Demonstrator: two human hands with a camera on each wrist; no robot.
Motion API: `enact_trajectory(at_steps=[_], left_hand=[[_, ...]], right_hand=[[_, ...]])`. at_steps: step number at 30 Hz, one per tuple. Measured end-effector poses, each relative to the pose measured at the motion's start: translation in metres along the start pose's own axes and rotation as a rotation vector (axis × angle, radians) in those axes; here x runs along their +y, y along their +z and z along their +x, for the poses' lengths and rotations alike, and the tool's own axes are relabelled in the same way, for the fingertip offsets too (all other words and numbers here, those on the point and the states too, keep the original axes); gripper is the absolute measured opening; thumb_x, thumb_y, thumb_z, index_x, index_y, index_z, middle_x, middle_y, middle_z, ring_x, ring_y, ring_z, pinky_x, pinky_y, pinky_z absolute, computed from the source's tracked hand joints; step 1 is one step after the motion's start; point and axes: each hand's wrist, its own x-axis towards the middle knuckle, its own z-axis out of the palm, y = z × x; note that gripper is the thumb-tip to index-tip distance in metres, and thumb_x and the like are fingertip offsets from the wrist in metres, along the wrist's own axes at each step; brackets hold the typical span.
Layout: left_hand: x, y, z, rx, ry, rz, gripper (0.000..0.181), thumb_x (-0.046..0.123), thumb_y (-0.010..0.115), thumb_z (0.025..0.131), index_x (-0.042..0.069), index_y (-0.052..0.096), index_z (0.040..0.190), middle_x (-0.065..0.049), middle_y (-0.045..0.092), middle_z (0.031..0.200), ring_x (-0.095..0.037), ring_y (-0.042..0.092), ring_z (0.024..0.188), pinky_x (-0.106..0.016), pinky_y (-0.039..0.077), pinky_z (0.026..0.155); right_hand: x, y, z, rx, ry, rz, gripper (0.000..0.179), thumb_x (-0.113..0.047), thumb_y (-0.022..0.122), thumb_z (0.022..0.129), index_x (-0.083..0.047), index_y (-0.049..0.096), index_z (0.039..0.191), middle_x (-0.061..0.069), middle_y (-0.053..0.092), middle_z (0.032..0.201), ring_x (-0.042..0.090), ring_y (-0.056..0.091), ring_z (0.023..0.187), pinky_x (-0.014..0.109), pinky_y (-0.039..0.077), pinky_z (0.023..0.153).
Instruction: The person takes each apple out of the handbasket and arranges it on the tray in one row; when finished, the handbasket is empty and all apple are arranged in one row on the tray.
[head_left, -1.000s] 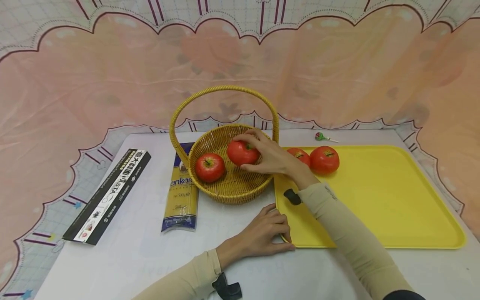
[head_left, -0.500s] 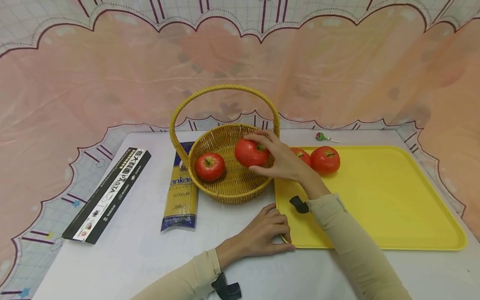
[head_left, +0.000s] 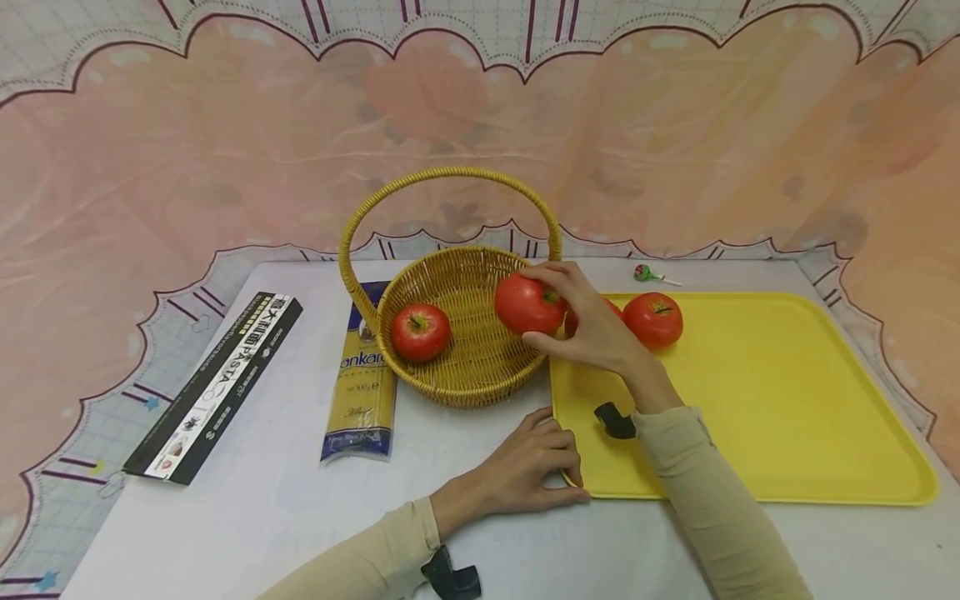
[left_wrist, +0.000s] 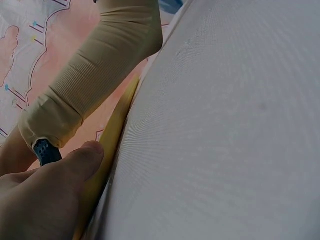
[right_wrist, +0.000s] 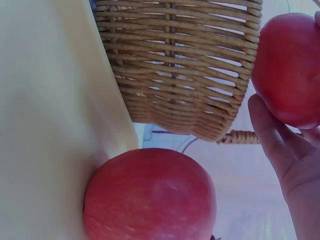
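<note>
My right hand (head_left: 588, 321) holds a red tomato (head_left: 527, 305) with a green calyx, fingers over its top and thumb below. The tomato is up at the right rim of the yellow wicker basket (head_left: 468, 387); the right wrist view shows it beside the basket's rim. Inside the basket, on the left, lies a red apple (head_left: 420, 333). My left hand (head_left: 525, 471) grips the near left corner of the yellow tray (head_left: 787, 400), its thumb (left_wrist: 87, 160) along the front edge. On the tray, another tomato (head_left: 653, 321) sits beside a red fruit (right_wrist: 150, 195), partly hidden by my right hand in the head view.
A yellow and blue pasta packet (head_left: 358, 408) lies left of the basket, partly under it. Farther left is a long black and white pasta box (head_left: 213, 387). A lollipop (head_left: 645, 273) lies behind the tray. The basket's tall handle (head_left: 450, 172) arches over it.
My right hand has carried the tomato rightward, from over the basket's inside to its right rim, and now covers more of the fruit behind it. The left hand stays at the tray corner.
</note>
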Motion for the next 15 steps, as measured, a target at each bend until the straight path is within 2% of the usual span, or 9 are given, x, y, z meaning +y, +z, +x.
enact_trajectory(at_steps=[4,15], left_hand=[[0.000,0.000,0.001,0.006,0.005,0.000,0.017,0.043,0.069,0.083,0.028,0.063,0.077,0.017,0.055,0.082,-0.002,0.049,0.088,-0.045,0.026,0.115],[0.000,-0.002,0.000,-0.023,-0.010,0.006,0.018,0.044,0.068,0.084,0.028,0.063,0.077,0.017,0.055,0.082,-0.002,0.049,0.088,-0.045,0.025,0.115]], right_hand=[[-0.022,-0.010,-0.004,0.004,0.027,0.021,0.069,-0.014,0.077,0.077,-0.017,0.043,0.137,0.010,0.038,0.137,0.025,0.046,0.120,0.050,0.045,0.099],[-0.024,-0.020,-0.014,0.091,-0.004,0.028,0.069,-0.004,0.078,0.073,-0.009,0.044,0.134,0.014,0.040,0.133,0.025,0.043,0.122,0.050,0.044,0.096]])
